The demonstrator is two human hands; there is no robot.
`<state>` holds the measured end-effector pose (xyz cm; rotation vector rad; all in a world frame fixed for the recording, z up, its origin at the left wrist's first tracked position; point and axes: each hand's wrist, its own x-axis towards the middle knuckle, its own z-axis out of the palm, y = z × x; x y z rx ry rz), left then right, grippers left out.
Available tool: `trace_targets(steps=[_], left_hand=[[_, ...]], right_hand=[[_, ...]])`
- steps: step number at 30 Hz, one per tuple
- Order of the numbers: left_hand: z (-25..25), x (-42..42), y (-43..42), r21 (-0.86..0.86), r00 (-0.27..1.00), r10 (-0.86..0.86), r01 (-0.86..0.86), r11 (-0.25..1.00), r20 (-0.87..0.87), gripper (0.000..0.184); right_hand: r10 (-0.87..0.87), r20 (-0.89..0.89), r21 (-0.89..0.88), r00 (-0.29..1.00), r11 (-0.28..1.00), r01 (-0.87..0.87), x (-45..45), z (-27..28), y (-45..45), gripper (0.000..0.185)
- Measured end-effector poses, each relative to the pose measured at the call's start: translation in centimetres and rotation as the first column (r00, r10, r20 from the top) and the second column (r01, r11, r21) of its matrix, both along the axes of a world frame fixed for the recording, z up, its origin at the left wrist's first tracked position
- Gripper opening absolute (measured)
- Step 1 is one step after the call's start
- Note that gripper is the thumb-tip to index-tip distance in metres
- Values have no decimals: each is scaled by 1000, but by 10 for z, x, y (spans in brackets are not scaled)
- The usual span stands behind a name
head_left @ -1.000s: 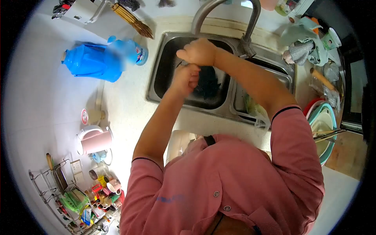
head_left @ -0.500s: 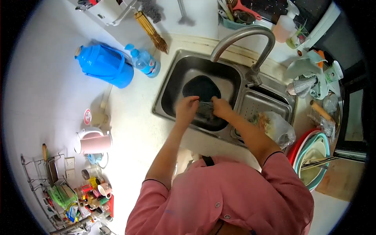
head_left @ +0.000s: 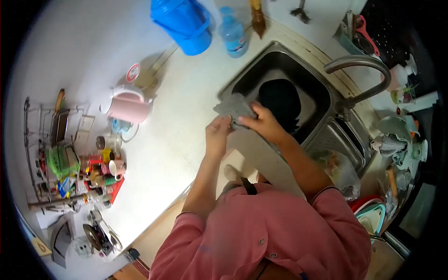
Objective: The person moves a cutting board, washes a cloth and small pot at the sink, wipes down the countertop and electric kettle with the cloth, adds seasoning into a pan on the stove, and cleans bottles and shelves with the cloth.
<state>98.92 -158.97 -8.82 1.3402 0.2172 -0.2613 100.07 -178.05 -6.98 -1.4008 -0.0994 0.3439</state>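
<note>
A thin grey piece that looks like cloth, with an uneven left edge, is held up over the sink's near left edge. My left hand pinches its lower edge. On its right side, my right hand grips it between thumb and fingers. Behind my right hand, a black rounded thing lies flat in the left basin of the steel sink; its material is hard to make out.
A curved faucet rises behind the sink. The right basin holds a clear plastic bag with scraps. Beyond the sink's left side stand a blue bottle and a blue thermos. Left on the counter are a pink kettle and several jars.
Both hands have lifted the grey cloth-like piece out of the basin, to the sink's near left edge. The view has turned left, so the sink appears further right. The black thing remains in the basin.
</note>
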Motion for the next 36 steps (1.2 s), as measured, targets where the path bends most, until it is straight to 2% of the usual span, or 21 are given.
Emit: trace_targets(steps=[1,2,3,6,9,11,13,14,16,17,18,19,21,22,25,26,29,31,33,34,36], left_hand=[[9,-3,7,54,995,53,-58,997,83,22],[18,-5,12,5,982,129,-131,991,138,21],[22,-8,23,34,962,211,-220,975,175,21],[43,-14,64,66,916,175,-212,975,361,24],[62,-26,101,192,973,72,-115,975,219,29],[61,-37,113,203,950,152,-211,956,271,38],[82,-49,135,193,970,32,-81,978,241,34],[80,-53,150,144,965,82,-121,982,250,29],[74,-61,181,43,949,174,-191,981,261,21],[73,-65,195,127,930,218,-265,956,297,17],[75,-70,206,106,907,235,-288,952,350,17],[79,-76,215,85,881,252,-310,947,401,18],[88,-84,239,293,818,88,-302,907,569,20],[94,-89,248,392,778,-8,-307,867,628,22],[125,-102,269,532,833,-120,-227,816,540,22],[131,-105,280,607,850,-148,-229,761,506,22],[127,-103,308,502,915,-54,-170,848,400,23],[135,-106,323,617,899,-103,-205,760,425,24],[134,-103,334,524,866,-75,-228,821,495,24],[136,-102,337,497,840,-89,-228,837,535,21],[138,-99,341,512,851,-79,-236,826,520,20]], right_hand=[[-39,-34,37,999,998,41,3,-4,9,37],[-136,170,40,976,991,131,3,-8,20,29],[-165,124,43,978,986,161,6,-11,27,30],[-245,-83,102,966,962,253,5,6,49,38],[-30,-243,392,970,911,126,0,32,77,41],[125,-202,365,971,930,-44,-5,29,107,44],[255,-222,328,941,929,-175,-20,50,140,48],[260,-93,97,961,963,-252,-23,60,153,45],[307,21,-286,952,914,-288,-18,61,174,41],[342,71,-465,937,842,-272,-18,59,184,38],[291,161,-176,943,949,-262,-23,57,195,35],[309,144,-44,940,951,-305,-26,57,204,36],[350,115,221,930,903,-368,-33,65,222,39],[379,-6,392,925,852,-347,-37,67,233,44],[356,15,232,934,908,-349,-37,74,261,44],[358,-16,362,934,873,-328,-33,77,264,47],[350,134,90,927,927,-363,-24,83,268,50],[323,263,-154,909,944,-291,-29,96,267,49],[327,339,-322,882,921,-218,-22,103,258,49],[359,511,-564,781,826,-10,-23,111,256,38],[357,373,-547,856,830,-108,-17,122,248,37]])
